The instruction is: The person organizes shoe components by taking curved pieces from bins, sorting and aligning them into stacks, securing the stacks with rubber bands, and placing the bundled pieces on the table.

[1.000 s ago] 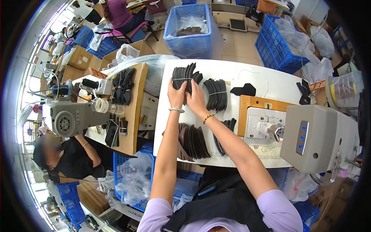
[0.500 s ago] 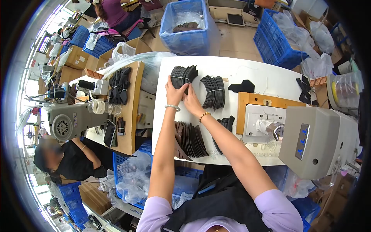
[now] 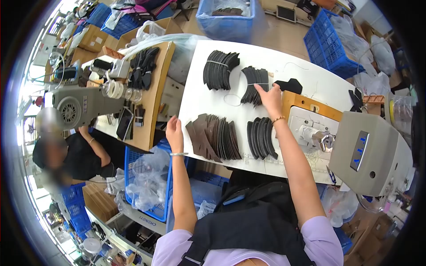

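Note:
My right hand is at the right side of a banded bundle of curved black pieces, its thumb on the stack and its fingers by the stack's right edge. My left hand is raised by the table's left edge, holding nothing visible, its fingers loosely extended. A second banded bundle of black pieces lies farther left. Between the two bundles rests a thin loose loop. Closer to me are a fanned stack of brown-black pieces and a smaller black stack.
A sewing machine occupies the right side of the white table. One flat black piece lies behind its wooden surround. Blue crates stand beyond the table. At left, a person in black sits by another machine.
My hands have left the far-left bundle and separated. The left moved back to the table's edge; the right moved to the other banded bundle. The view has shifted, and the loose loop now shows.

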The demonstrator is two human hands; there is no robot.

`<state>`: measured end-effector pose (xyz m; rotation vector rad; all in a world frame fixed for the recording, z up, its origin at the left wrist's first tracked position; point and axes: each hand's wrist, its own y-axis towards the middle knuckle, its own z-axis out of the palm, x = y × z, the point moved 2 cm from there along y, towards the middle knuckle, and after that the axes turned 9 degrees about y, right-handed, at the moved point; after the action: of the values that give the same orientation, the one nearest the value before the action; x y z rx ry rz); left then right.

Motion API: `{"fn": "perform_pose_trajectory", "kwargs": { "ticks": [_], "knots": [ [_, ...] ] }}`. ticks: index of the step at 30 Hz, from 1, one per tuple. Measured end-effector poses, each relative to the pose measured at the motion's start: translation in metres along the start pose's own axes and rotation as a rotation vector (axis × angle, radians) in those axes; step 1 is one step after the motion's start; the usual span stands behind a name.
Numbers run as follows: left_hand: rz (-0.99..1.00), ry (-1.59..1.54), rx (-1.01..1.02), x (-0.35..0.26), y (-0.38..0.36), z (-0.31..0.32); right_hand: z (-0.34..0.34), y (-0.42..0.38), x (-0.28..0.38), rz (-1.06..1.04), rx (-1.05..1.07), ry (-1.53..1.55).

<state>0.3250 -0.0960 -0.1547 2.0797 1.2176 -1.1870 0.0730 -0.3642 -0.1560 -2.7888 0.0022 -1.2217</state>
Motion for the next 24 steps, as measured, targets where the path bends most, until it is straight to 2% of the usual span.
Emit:
{"fn": "perform_pose_trajectory", "kwargs": {
  "ticks": [3, 5, 6, 7, 9, 10, 11, 12, 13, 14, 15, 16, 17, 19, 20, 21, 23, 24],
  "knots": [
    [-0.086, 0.037, -0.044, 0.038, -0.037, -0.017, 0.009, 0.014, 0.0, 0.196, 0.166, -0.072],
    [-0.229, 0.024, 0.038, 0.052, -0.056, -0.017, 0.013, 0.022, -0.002, 0.271, 0.171, -0.036],
    [-0.153, 0.029, -0.011, 0.056, -0.063, -0.012, 0.021, 0.031, -0.01, 0.318, 0.206, 0.036],
    [-0.145, 0.09, -0.028, 0.035, -0.072, -0.012, 0.043, 0.049, -0.037, 0.354, 0.319, 0.107],
    [-0.115, 0.14, -0.055, 0.018, -0.081, -0.008, 0.04, 0.048, -0.036, 0.367, 0.443, 0.29],
    [-0.066, 0.185, -0.098, 0.023, -0.08, -0.005, 0.042, 0.044, -0.034, 0.358, 0.446, 0.286],
    [-0.068, 0.18, -0.104, 0.017, -0.079, -0.004, 0.045, 0.042, -0.035, 0.35, 0.324, 0.298],
    [0.035, 0.253, -0.16, 0.007, -0.079, -0.003, 0.047, 0.041, -0.037, 0.342, 0.2, 0.311],
    [0.139, 0.326, -0.214, -0.003, -0.078, 0.0, 0.048, 0.041, -0.039, 0.336, 0.197, 0.31],
    [0.22, 0.289, -0.243, -0.023, -0.079, 0.007, 0.049, 0.038, -0.038, 0.331, 0.201, 0.509],
    [0.235, 0.142, -0.145, -0.051, -0.078, 0.018, 0.051, 0.037, -0.038, 0.326, 0.206, 0.708],
    [0.316, 0.183, -0.067, -0.068, -0.074, 0.034, 0.06, 0.041, -0.046, 0.358, 0.223, 0.85],
    [0.358, 0.152, 0.067, -0.093, -0.072, 0.049, 0.053, 0.035, -0.041, 0.354, 0.222, 0.851],
    [0.284, -0.058, 0.297, -0.115, -0.059, 0.101, 0.037, 0.014, -0.023, 0.375, 0.372, 1.048],
    [0.423, 0.062, 0.283, -0.118, -0.046, 0.13, 0.048, 0.015, -0.033, 0.339, 0.215, 1.031],
    [0.463, 0.107, 0.248, -0.124, -0.037, 0.153, 0.041, 0.007, -0.027, 0.32, 0.185, 1.028],
    [0.442, 0.153, 0.306, -0.125, -0.019, 0.193, 0.022, -0.011, -0.008, 0.294, 0.064, 0.891],
    [0.28, 0.001, 0.536, -0.123, -0.012, 0.213, 0.018, -0.016, -0.004, 0.227, 0.024, 0.818]
  ]
}}
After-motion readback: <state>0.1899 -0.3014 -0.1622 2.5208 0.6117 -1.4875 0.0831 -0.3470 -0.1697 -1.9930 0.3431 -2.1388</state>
